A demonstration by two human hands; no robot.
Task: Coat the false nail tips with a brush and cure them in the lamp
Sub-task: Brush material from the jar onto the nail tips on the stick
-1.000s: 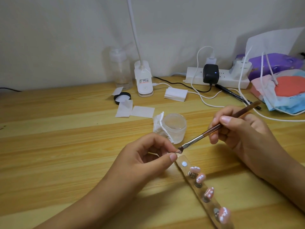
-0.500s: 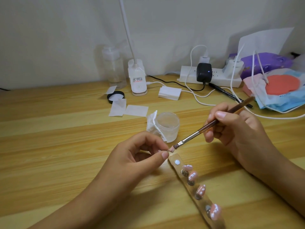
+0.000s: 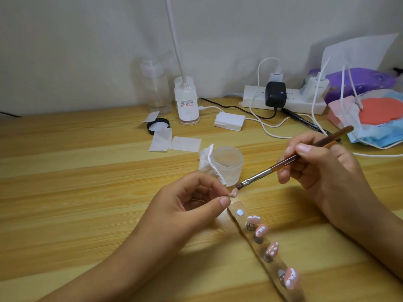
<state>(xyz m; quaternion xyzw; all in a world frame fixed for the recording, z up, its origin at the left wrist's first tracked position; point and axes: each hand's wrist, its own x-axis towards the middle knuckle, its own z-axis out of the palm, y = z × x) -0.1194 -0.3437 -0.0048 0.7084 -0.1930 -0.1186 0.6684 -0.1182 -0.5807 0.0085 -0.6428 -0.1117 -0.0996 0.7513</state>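
My left hand [image 3: 192, 205] pinches a small pink false nail tip [image 3: 233, 193] between thumb and forefinger, just above the near end of a clear holder strip [image 3: 261, 243]. Several pink tips with white dots stand on that strip, one being [image 3: 291, 277]. My right hand [image 3: 322, 168] grips a brown-handled brush [image 3: 290, 160] like a pen. Its bristle end [image 3: 239, 186] hovers right beside the held tip. A clear open jar [image 3: 227, 165] sits just behind, with a crumpled white wipe [image 3: 207, 163] against it.
On the wooden table [image 3: 76, 192] lie white pads [image 3: 174, 142], a black lid [image 3: 158, 125], a white lamp base [image 3: 187, 105], a clear bottle [image 3: 155, 88] and a white block [image 3: 229, 121]. A power strip [image 3: 283, 99] with cables and packets [image 3: 375, 118] fills the back right.
The view has shifted slightly. My left hand now holds the tip a little higher off the strip, and the brush end stays at the tip.
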